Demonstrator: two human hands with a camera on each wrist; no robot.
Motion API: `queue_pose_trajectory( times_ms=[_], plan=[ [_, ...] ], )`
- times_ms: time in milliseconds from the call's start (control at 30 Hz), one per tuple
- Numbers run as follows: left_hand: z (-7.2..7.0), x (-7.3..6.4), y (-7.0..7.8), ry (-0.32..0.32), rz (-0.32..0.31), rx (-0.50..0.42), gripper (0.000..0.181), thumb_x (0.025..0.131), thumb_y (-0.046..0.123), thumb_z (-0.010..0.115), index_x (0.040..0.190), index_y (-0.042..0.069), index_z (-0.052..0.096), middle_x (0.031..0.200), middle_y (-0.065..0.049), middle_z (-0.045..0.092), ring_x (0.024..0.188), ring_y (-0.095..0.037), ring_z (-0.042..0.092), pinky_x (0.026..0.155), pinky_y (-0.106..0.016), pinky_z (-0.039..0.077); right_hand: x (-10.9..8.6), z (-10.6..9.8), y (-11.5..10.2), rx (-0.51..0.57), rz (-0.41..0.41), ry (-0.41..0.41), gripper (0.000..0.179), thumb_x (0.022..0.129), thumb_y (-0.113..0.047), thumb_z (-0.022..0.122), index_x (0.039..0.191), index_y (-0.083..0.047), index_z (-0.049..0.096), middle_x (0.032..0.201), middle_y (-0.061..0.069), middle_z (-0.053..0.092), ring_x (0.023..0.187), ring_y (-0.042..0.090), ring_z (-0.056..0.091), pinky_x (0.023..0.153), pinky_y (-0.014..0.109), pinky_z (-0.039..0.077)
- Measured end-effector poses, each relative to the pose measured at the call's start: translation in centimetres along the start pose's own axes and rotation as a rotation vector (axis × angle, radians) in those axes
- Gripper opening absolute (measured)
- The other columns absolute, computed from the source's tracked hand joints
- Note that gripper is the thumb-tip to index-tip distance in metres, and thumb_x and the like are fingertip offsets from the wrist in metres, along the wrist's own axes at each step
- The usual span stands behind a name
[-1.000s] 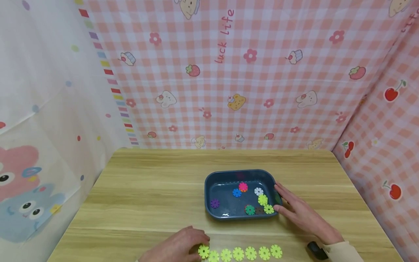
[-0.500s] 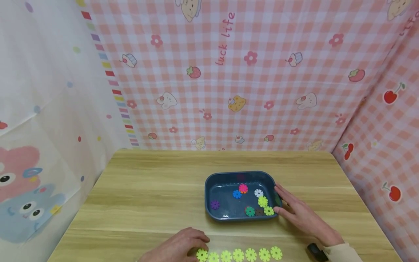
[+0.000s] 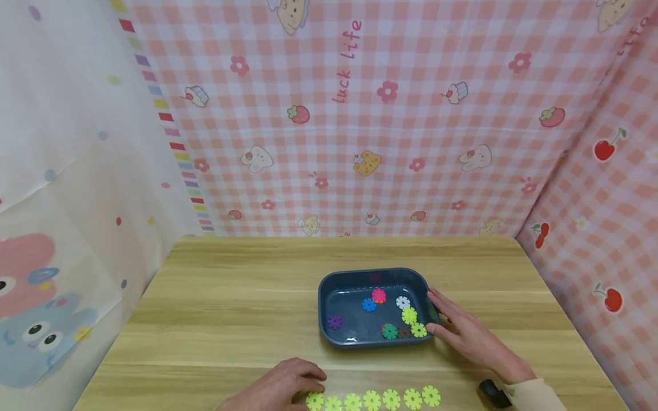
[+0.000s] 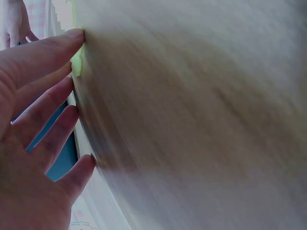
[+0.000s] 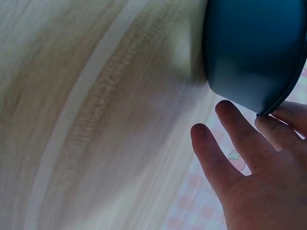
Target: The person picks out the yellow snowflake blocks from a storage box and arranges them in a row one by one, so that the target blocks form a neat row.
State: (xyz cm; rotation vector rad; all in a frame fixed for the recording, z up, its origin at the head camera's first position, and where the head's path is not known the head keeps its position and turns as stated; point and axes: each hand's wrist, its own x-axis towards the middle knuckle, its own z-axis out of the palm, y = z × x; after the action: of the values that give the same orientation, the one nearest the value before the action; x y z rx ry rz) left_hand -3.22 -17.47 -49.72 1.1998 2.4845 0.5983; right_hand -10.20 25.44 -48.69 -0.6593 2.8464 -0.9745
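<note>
In the head view, my left hand lies low on the table with thumb and index finger at the leftmost yellow-green snowflake disc. The left wrist view shows the disc edge between those two fingers; the other fingers touch the table. To its right runs a row of several matching yellow-green discs. My right hand rests against the right end of a dark blue tray, fingers mostly straight. In the right wrist view, two fingers of the hand stand apart from the tray wall.
Inside the tray lie loose snowflake discs: purple, blue, pink, white, green, brown and yellow-green. A wooden table bears everything, with patterned cloth behind and at both sides.
The leftmost yellow-green disc has shifted slightly down and left, into line with the row, with my left fingers at it. My right hand has kept its place at the tray.
</note>
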Motion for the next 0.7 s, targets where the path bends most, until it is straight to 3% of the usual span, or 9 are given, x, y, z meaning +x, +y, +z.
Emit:
queue_pose_trajectory(
  times_ms=[100, 200, 333, 600, 700],
  plan=[
    [-0.2, 0.1, 0.2, -0.028, -0.029, -0.020, 0.035, 0.096, 0.022, 0.075, 0.130, 0.017, 0.074, 0.136, 0.009, 0.063, 0.126, -0.011, 0.056, 0.106, -0.034, 0.050, 0.0, 0.0, 0.0, -0.002, -0.009, 0.005, 0.069, 0.105, -0.031, 0.064, 0.160, -0.003, 0.035, 0.166, 0.024, 0.029, 0.144, 0.047, 0.041, 0.111, 0.066, 0.039],
    [-0.8, 0.3, 0.7, -0.065, -0.111, -0.082, 0.038, 0.097, 0.028, 0.074, 0.135, 0.020, 0.071, 0.138, 0.010, 0.061, 0.127, -0.010, 0.055, 0.107, -0.036, 0.051, 0.0, 0.0, 0.0, -0.001, -0.011, 0.005, 0.069, 0.105, -0.031, 0.064, 0.160, -0.002, 0.035, 0.166, 0.024, 0.029, 0.143, 0.047, 0.041, 0.110, 0.065, 0.040],
    [-1.8, 0.8, 1.6, -0.046, -0.169, -0.114, 0.041, 0.099, 0.036, 0.071, 0.138, 0.024, 0.067, 0.141, 0.012, 0.060, 0.128, -0.011, 0.055, 0.106, -0.037, 0.052, 0.0, 0.0, 0.0, 0.006, -0.011, 0.005, 0.069, 0.105, -0.032, 0.063, 0.161, -0.003, 0.035, 0.166, 0.023, 0.029, 0.145, 0.046, 0.039, 0.110, 0.064, 0.041],
    [-3.5, 2.7, 3.7, 0.147, -0.058, -0.031, 0.030, 0.105, 0.031, 0.063, 0.130, 0.018, 0.071, 0.131, 0.012, 0.067, 0.121, -0.008, 0.061, 0.103, -0.036, 0.053, 0.0, 0.1, 0.2, 0.002, -0.035, 0.020, 0.070, 0.105, -0.035, 0.063, 0.160, -0.002, 0.036, 0.166, 0.023, 0.030, 0.144, 0.045, 0.041, 0.109, 0.061, 0.043],
    [-4.0, 3.7, 4.4, 0.172, -0.067, -0.057, 0.030, 0.106, 0.034, 0.061, 0.129, 0.018, 0.072, 0.128, 0.012, 0.068, 0.118, -0.006, 0.061, 0.102, -0.035, 0.054, 0.0, 0.1, 0.3, 0.008, -0.026, 0.016, 0.069, 0.104, -0.033, 0.064, 0.160, -0.003, 0.036, 0.166, 0.023, 0.030, 0.145, 0.045, 0.041, 0.109, 0.061, 0.043]
  ],
)
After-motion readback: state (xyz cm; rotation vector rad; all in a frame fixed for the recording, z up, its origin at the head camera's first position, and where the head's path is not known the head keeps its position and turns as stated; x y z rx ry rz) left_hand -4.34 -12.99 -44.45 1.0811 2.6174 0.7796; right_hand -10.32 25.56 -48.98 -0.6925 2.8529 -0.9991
